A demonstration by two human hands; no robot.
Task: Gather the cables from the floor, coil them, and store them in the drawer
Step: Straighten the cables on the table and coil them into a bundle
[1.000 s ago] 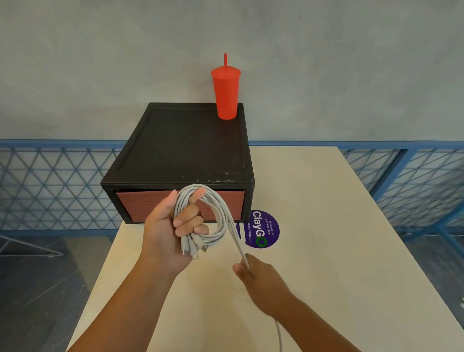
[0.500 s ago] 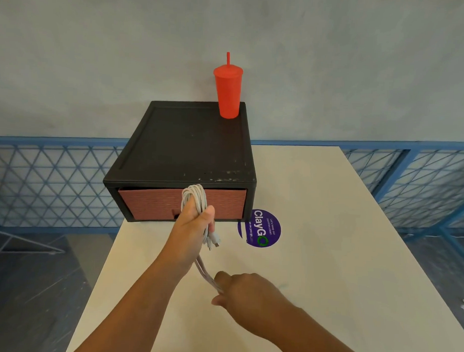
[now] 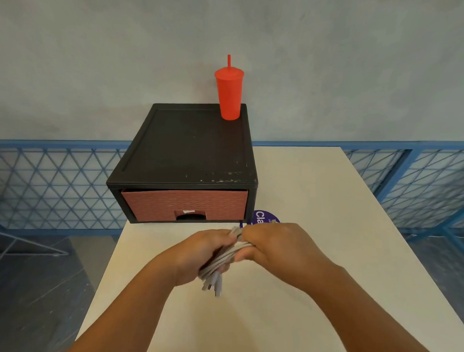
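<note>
Both hands' grips, left hand (image 3: 196, 256) and right hand (image 3: 278, 246), clench the grey coiled cable bundle (image 3: 222, 257) before the shut reddish woven drawer (image 3: 184, 204) beneath a red plastic tumbler (image 3: 229, 95).

- A red tumbler (image 3: 229, 96) with a straw stood upright before a grey wall (image 3: 98, 52).
- A purple sticker (image 3: 263, 217) lay on the cream table (image 3: 316, 205).
- Blue mesh fencing (image 3: 49, 185) ran behind.

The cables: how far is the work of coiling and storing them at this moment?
Done: the cables are off the floor and bunched into a coil. In hand: the left hand and right hand both grip that coil above the table, with connector ends hanging below. Left: the drawer of the black box is shut, so it must be opened and the coil put inside.
</note>
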